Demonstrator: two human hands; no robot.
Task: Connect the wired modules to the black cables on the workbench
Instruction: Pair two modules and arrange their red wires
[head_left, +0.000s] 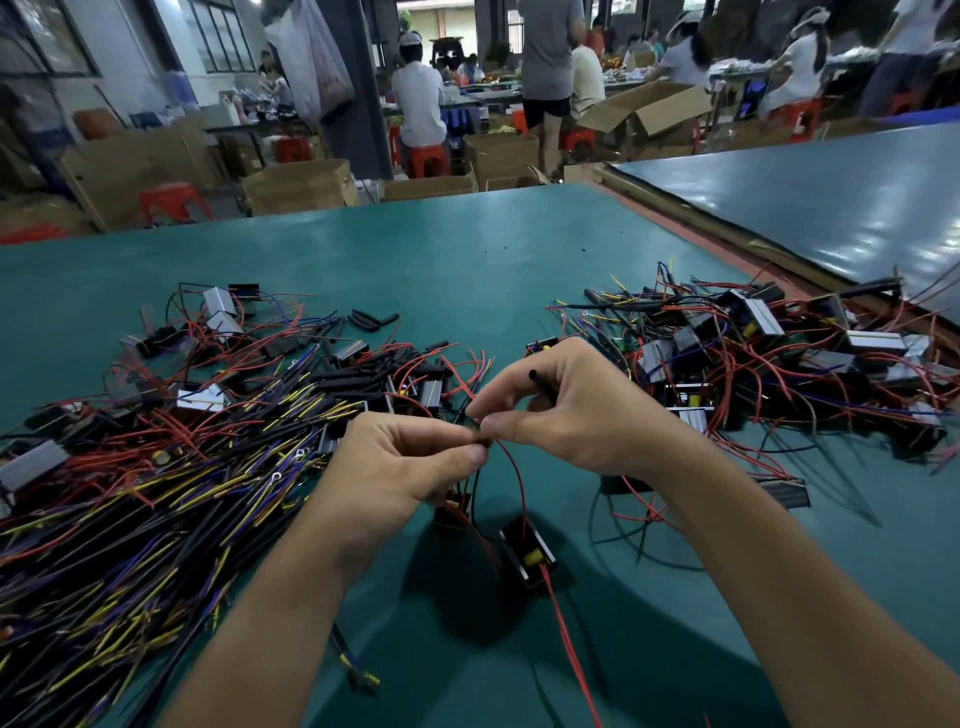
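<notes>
Small black box module with yellow part (525, 552) at near centre, below both hands, its thin red wire (519, 483) running up to fingertips. Left hand (400, 467) pinches wire joint; right hand (566, 410) pinches same spot, grips thin black cable (540, 384), end sticking up. Heap of black yellow-tipped cables (156, 493) left, heap of wired silver-black modules (769, 358) right, on green workbench mat (415, 260)

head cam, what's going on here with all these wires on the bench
A person is joining wires by hand. The left hand and right hand pinch a module's red wire between them; the right also holds a black cable end. That module is just below, over the green workbench, between a cable heap and a module heap.
</notes>
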